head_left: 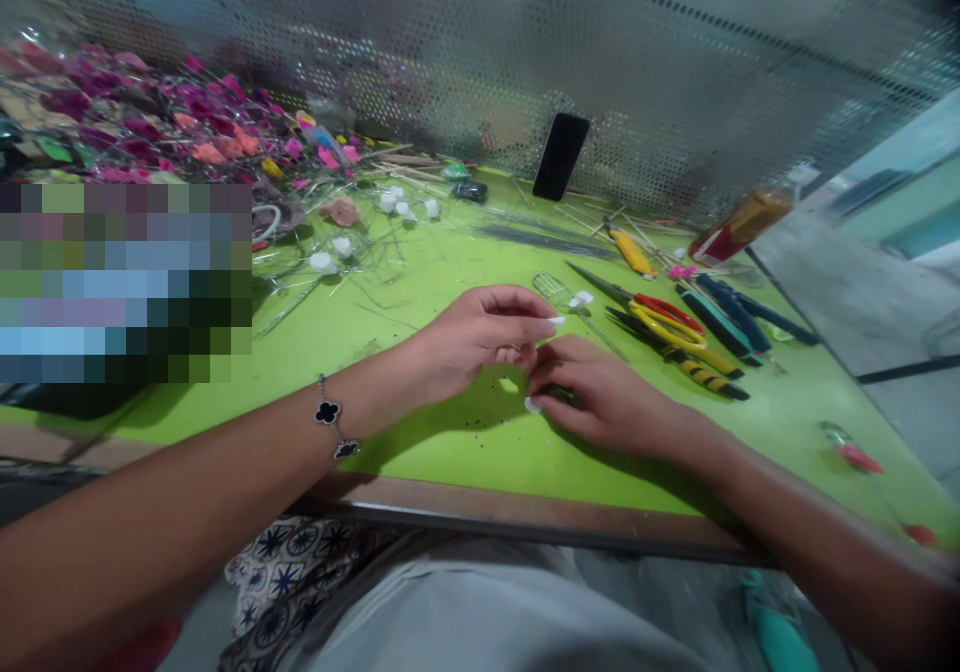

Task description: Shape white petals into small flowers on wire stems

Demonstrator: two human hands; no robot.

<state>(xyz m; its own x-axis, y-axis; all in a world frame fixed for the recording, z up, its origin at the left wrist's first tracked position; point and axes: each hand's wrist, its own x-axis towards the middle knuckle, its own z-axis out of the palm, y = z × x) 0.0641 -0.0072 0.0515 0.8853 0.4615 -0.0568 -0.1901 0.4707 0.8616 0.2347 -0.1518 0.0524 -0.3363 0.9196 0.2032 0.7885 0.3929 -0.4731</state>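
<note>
My left hand (499, 330), with a bracelet on its wrist, is closed in a pinch over the green table (420, 432). Against its fingers my right hand (600, 392) is closed too, thumb and fingers drawn together. What they hold between them is too small and hidden to name. White tips on both hands look like long fingernails. Just beyond the hands lies a bent wire shape (550, 290), beside a small white piece (580, 300) on a thin stem. Small dark specks dot the table below my fingers.
On the right lie scissors (667, 322), yellow-black pliers (705, 372), teal-handled pliers (720, 324) and a yellow-handled tool (631, 252). A phone (561, 157) leans on the perforated panel (450, 62); a bottle (742, 222) stands tilted. Pink and purple pieces (202, 102) heap at left, near white pieces (324, 262).
</note>
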